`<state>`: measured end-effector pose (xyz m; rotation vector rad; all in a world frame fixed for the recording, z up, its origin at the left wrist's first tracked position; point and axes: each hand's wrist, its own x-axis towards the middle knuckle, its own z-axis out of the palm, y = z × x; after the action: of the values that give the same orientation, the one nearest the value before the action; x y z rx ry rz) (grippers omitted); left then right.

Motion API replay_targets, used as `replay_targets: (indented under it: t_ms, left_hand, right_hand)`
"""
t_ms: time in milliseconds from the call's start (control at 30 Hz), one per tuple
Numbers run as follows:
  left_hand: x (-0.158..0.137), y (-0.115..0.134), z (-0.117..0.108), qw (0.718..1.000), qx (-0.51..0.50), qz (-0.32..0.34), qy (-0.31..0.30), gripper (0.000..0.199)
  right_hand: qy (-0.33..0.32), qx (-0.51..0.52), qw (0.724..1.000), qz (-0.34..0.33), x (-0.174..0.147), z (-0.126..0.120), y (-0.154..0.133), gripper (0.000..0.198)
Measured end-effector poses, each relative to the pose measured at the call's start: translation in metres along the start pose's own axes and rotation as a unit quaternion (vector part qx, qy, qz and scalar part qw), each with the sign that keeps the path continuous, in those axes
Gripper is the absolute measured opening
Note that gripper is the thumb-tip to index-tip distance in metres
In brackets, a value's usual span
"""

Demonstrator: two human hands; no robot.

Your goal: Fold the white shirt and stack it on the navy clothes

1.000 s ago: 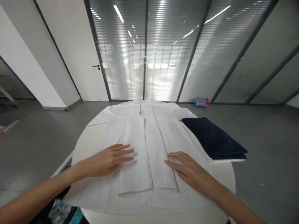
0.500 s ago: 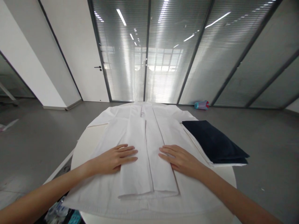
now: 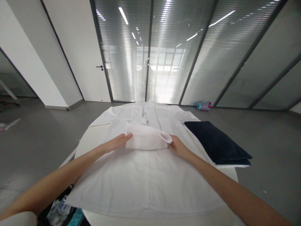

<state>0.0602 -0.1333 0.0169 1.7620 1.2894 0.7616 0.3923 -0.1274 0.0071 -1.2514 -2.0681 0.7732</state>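
A white long-sleeved garment (image 3: pixel 145 185), like a coat or shirt, is spread over a round white table (image 3: pixel 94 138), its hem towards me. Its sleeve ends (image 3: pixel 145 138) are folded up and away from me across the middle, with a looped cuff edge at the right. My left hand (image 3: pixel 121 141) pinches the left side of this fold, thumb on top. On the right side, my right hand (image 3: pixel 177 145) grips the fold, its fingertips partly hidden behind the cloth. Both hands are just above or on the garment; the exact gap cannot be told.
A folded dark navy cloth (image 3: pixel 213 141) lies on white fabric at the table's right edge. Below left sits a container of plastic-wrapped items (image 3: pixel 61 208). A blue-and-red striped object (image 3: pixel 204 106) is on the floor by the glass wall. A white door (image 3: pixel 77 53) stands behind left.
Both hands lay flat on the two sleeves before. Now they have gripped the sleeve ends and lifted them up and away from me, uncovering the lower garment.
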Motion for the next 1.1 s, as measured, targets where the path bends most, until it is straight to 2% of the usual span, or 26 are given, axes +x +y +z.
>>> replay_targets:
  t_ms: [67,133,200,267,333,467,667,767,800,867,933,967,1033,1100]
  left_hand:
    - [0.020,-0.006,0.004,0.994,-0.070,-0.079,0.025,0.064]
    - [0.031,-0.010,0.005,0.986,-0.127,-0.106,0.031,0.063]
    - [0.031,-0.011,0.002,0.979,-0.165,-0.106,0.049,0.065]
    - [0.022,-0.008,-0.004,0.979,-0.174,-0.097,0.053,0.085]
    - [0.011,-0.004,-0.008,0.983,-0.158,-0.090,0.029,0.099]
    - [0.001,0.001,-0.010,0.988,-0.117,-0.085,-0.052,0.094]
    - [0.002,-0.005,-0.006,0.989,-0.096,-0.093,-0.068,0.096]
    - [0.001,-0.008,-0.009,0.991,-0.061,-0.092,-0.078,0.092]
    - [0.001,-0.008,-0.010,0.994,-0.029,-0.079,-0.063,0.086]
    - [0.003,-0.006,-0.010,0.997,0.070,-0.014,0.011,0.067]
    - [0.010,0.000,-0.006,0.977,0.176,0.080,0.091,0.049]
    - [0.015,0.004,-0.002,0.962,0.217,0.126,0.107,0.044]
    - [0.028,0.009,0.008,0.937,0.278,0.194,0.090,0.044]
    - [0.041,0.010,0.021,0.914,0.327,0.234,0.051,0.051]
  right_hand:
    - [0.051,0.046,0.995,0.078,0.013,0.009,0.004,0.026]
    - [0.080,0.064,0.987,0.125,0.017,0.015,0.008,0.033]
    - [0.102,0.044,0.986,0.121,0.013,0.019,0.010,0.046]
    - [0.121,0.012,0.987,0.101,0.006,0.019,0.011,0.055]
    - [0.123,-0.002,0.987,0.100,0.000,0.019,0.011,0.058]
    - [0.116,-0.016,0.986,0.117,-0.002,0.019,0.011,0.055]
    - [0.108,-0.115,0.981,0.112,0.000,0.022,0.014,0.048]
    - [0.119,-0.177,0.974,0.081,-0.004,0.020,0.015,0.039]
    - [0.138,-0.206,0.967,0.057,-0.004,0.019,0.013,0.036]
    - [0.182,-0.260,0.948,-0.005,-0.002,0.017,0.005,0.034]
    - [0.191,-0.296,0.934,-0.065,0.007,0.017,-0.008,0.035]
    - [0.170,-0.306,0.933,-0.086,0.013,0.019,-0.015,0.036]
    - [0.104,-0.318,0.937,-0.105,0.028,0.027,-0.027,0.042]
    - [0.034,-0.330,0.939,-0.095,0.042,0.039,-0.031,0.053]
